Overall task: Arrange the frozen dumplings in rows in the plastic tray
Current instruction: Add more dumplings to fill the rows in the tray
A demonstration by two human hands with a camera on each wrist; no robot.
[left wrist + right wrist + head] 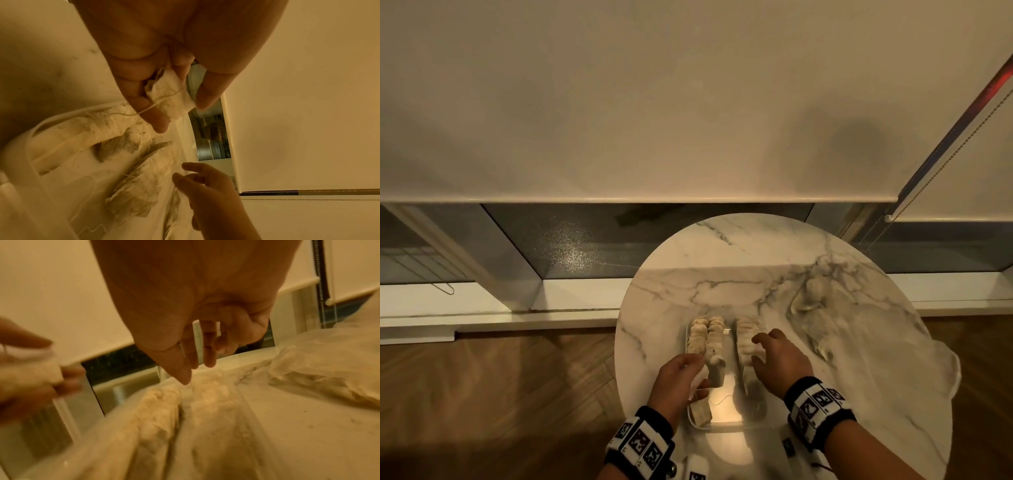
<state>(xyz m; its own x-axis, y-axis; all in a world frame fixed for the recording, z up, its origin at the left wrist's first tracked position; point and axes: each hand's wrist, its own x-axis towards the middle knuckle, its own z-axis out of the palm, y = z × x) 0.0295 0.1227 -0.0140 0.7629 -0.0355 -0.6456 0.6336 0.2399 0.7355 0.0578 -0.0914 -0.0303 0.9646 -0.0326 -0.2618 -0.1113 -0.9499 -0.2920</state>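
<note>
Marble table (pixel 859 342) — left grip (pixel 681 380) pinches papery pouch (pixel 170 95).

Round table (pixel 808 260): white marble-look top, grey veins, glossy, reflects lamp glow. Tray (pixel 726 416): clear smooth plastic, thin walls. Pieces in tray (pixel 131 194): look like thin crinkled paper or gauze pouches, matt, with loose threads, dark specks showing through. Clear crumpled plastic bag (pixel 822 318): glossy. Floor (pixel 493 394): wood, herringbone, satin. Roller blind (pixel 619 102): matt cloth.
</note>
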